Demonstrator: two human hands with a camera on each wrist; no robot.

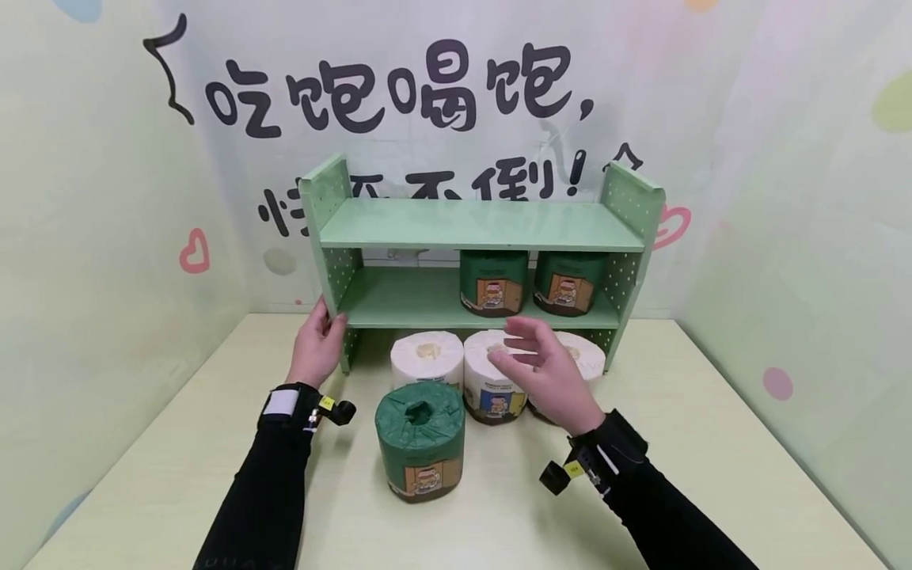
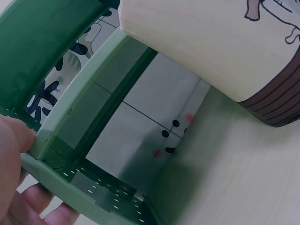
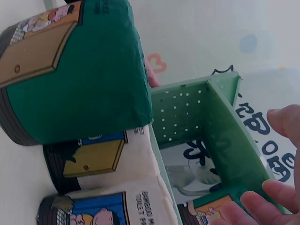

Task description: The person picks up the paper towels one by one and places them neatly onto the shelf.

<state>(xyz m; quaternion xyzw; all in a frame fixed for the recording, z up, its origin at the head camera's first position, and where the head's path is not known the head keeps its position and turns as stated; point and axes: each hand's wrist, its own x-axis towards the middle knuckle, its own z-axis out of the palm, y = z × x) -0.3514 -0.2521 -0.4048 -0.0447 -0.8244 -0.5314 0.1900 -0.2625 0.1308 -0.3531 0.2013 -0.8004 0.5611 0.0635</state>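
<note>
My left hand [image 1: 313,348] grips the left side panel of a green two-tier shelf [image 1: 484,226], thumb at the front edge and fingers behind, as the left wrist view shows. Held in the air in front of the shelf, my right hand [image 1: 552,376] has loosely spread fingers and nothing in them. Two green-wrapped toilet rolls [image 1: 494,283] stand on the lower board, toward the right. Below that board, three white-wrapped toilet rolls [image 1: 427,358] stand in a row on the table; the right hand partly covers the rightmost. Another green-wrapped toilet roll [image 1: 420,443] stands upright in front of them, between the hands.
The pale wooden table [image 1: 178,475] runs back to a printed cloth wall [image 1: 399,158] with large black characters. Side walls stand at left and right. The shelf's upper board [image 1: 492,222] has raised side panels with small holes.
</note>
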